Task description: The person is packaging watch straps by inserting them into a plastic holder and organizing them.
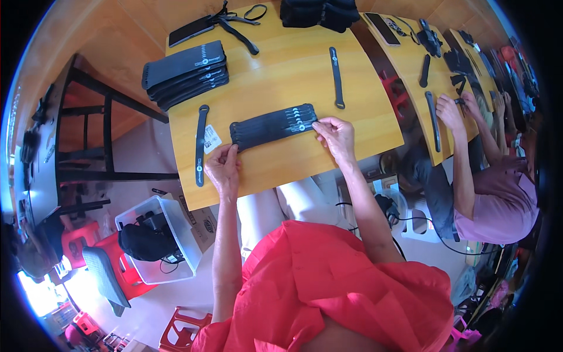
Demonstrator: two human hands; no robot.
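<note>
In front of me on the yellow table (275,170) lies a row of overlapping black straps (264,129), with rounded ends and white printing near the right end. The thumb and fingers of my left hand (221,170) pinch the lower left corner of this bundle. At its right end, my right hand (337,141) pinches the edge the same way. A single black strap (200,146) lies left of my left hand, beside a white printed label (211,138). Another loose strap (336,76) lies farther off, above my right hand.
A thick stack of black straps (185,67) sits at the far left. Behind it are a phone (192,30) and black cords; a dark bundle (319,13) lies at the far edge. A co-worker's hands (454,111) handle something dark at the right table. A clear bin (182,246) stands lower left.
</note>
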